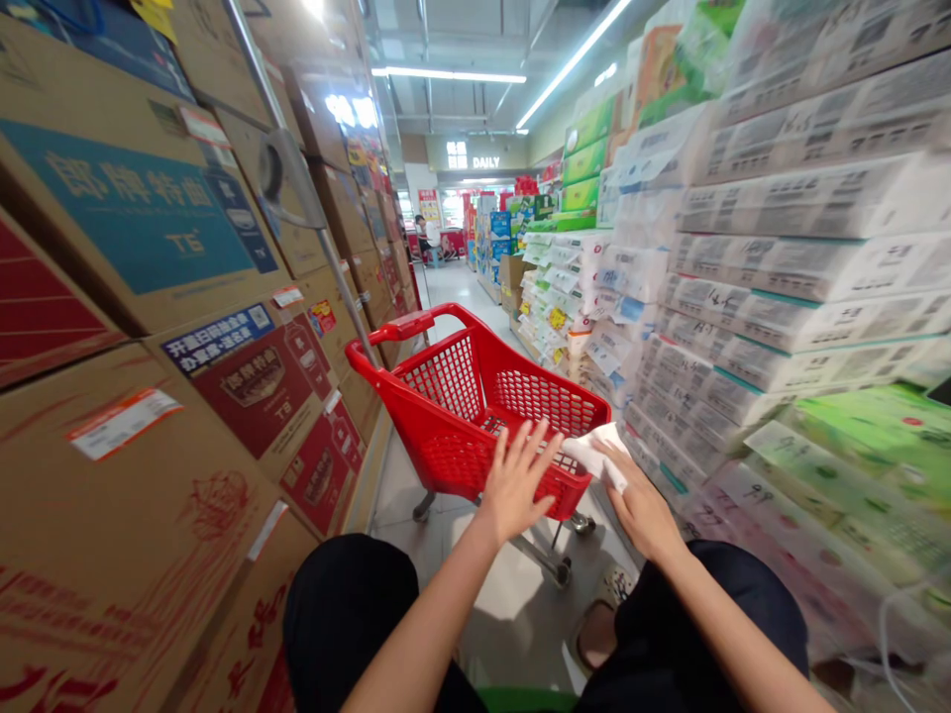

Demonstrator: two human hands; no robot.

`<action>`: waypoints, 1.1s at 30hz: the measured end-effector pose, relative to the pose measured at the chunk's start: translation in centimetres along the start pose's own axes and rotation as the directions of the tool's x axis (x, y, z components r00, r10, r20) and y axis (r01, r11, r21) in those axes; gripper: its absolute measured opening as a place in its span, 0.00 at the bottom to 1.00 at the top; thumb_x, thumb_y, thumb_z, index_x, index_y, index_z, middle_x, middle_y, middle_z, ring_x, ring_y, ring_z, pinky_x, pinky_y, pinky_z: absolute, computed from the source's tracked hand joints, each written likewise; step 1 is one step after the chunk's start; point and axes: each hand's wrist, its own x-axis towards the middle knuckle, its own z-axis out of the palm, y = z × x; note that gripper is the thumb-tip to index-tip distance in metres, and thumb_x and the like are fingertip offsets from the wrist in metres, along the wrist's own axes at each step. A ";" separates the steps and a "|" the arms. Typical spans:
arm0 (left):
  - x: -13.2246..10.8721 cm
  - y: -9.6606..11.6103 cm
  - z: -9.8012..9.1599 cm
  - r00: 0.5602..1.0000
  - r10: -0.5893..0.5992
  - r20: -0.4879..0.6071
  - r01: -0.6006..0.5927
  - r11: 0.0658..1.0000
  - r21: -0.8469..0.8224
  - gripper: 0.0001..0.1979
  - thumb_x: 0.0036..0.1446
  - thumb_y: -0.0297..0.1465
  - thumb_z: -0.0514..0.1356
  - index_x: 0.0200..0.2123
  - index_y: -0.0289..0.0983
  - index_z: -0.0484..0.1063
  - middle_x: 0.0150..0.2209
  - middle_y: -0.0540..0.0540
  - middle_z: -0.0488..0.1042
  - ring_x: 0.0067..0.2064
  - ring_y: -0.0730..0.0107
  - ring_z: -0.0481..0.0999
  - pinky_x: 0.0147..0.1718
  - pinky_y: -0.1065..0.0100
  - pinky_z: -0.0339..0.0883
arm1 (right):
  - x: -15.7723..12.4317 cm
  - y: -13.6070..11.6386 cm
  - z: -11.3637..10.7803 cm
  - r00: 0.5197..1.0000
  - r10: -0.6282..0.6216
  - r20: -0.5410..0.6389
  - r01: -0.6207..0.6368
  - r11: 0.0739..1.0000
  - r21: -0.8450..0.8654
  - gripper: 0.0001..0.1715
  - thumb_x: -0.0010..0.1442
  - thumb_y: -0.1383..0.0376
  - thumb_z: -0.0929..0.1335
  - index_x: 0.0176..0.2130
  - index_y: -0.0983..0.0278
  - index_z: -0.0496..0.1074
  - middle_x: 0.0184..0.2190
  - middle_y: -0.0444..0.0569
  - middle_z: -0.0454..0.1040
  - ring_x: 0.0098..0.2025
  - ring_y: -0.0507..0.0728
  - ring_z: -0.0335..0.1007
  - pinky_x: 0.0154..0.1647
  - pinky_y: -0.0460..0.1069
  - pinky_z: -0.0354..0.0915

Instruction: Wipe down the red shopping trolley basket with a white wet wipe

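Observation:
In front of my knees stands a red plastic shopping cart (438, 451), its basket seemingly without contents and its handle at the far left end. My left hand (518, 480) is spread, fingers apart, over the cart's near side; whether it touches the plastic I cannot tell. A crumpled white tissue or cloth (594, 451) is held in my right hand (631, 495) at the basket's right end, near the rim. The fingers of that hand lie over the white piece, partly hiding it.
Stacked cardboard boxes (111, 416) wall the left side. Wrapped tissue packs (802, 248) are piled high on the right, close to the cart. A metal pole (338, 267) rises behind the cart handle. Down the aisle sits a person (429, 238). A shoe (601, 614) shows below.

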 end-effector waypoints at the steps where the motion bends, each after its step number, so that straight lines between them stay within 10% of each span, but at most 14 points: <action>1: -0.3 -1.3 0.0 0.995 -0.101 -0.019 0.101 0.995 0.022 0.51 0.58 0.47 0.64 0.75 0.45 0.37 0.76 0.45 0.34 0.76 0.46 0.33 0.71 0.41 0.32 | 0.2 0.6 -0.1 1.000 0.018 -0.004 -0.018 1.000 0.001 0.33 0.73 0.61 0.56 0.73 0.57 0.49 0.72 0.48 0.56 0.74 0.58 0.47 0.74 0.61 0.50; 7: -1.1 -5.6 0.7 0.961 -0.275 -0.026 0.276 0.954 0.120 0.53 0.53 0.43 0.68 0.74 0.47 0.42 0.76 0.44 0.35 0.75 0.38 0.34 0.71 0.39 0.34 | 1.7 0.8 2.0 0.989 0.123 -0.088 -0.123 0.992 0.001 0.33 0.73 0.58 0.55 0.73 0.57 0.51 0.72 0.49 0.55 0.74 0.60 0.47 0.74 0.62 0.50; 14: 0.4 -4.4 1.1 0.952 -0.307 -0.008 0.306 0.946 0.103 0.58 0.50 0.41 0.70 0.75 0.47 0.37 0.76 0.43 0.32 0.75 0.35 0.34 0.71 0.40 0.36 | 3.6 -6.7 5.6 0.981 0.121 -0.154 -0.161 0.946 -0.282 0.41 0.70 0.64 0.57 0.75 0.59 0.37 0.76 0.49 0.22 0.76 0.71 0.23 0.72 0.72 0.45; 20: 0.9 -3.4 1.4 0.956 -0.291 -0.028 0.292 0.949 0.116 0.57 0.50 0.39 0.69 0.75 0.46 0.37 0.76 0.43 0.33 0.75 0.35 0.36 0.70 0.41 0.42 | 6.1 -10.5 7.2 0.997 -0.017 -0.072 -0.011 0.926 -0.377 0.49 0.67 0.64 0.62 0.75 0.58 0.31 0.76 0.49 0.23 0.76 0.71 0.24 0.72 0.70 0.44; 25: 1.0 -3.0 1.1 0.968 -0.250 0.009 0.246 0.959 0.141 0.55 0.53 0.37 0.64 0.75 0.39 0.33 0.76 0.46 0.33 0.75 0.43 0.36 0.70 0.44 0.45 | 4.6 -7.0 5.2 0.997 -0.076 -0.030 0.056 0.903 -0.427 0.49 0.66 0.65 0.63 0.75 0.55 0.33 0.76 0.46 0.26 0.76 0.67 0.28 0.74 0.65 0.44; 33: 2.0 -1.3 0.7 0.988 -0.156 -0.020 0.157 0.981 0.111 0.50 0.54 0.34 0.60 0.75 0.42 0.38 0.76 0.50 0.38 0.74 0.46 0.43 0.71 0.35 0.29 | 4.3 -2.1 4.1 0.965 0.123 -0.233 -0.195 0.927 -0.320 0.43 0.69 0.66 0.56 0.75 0.53 0.30 0.76 0.44 0.31 0.76 0.68 0.31 0.71 0.71 0.46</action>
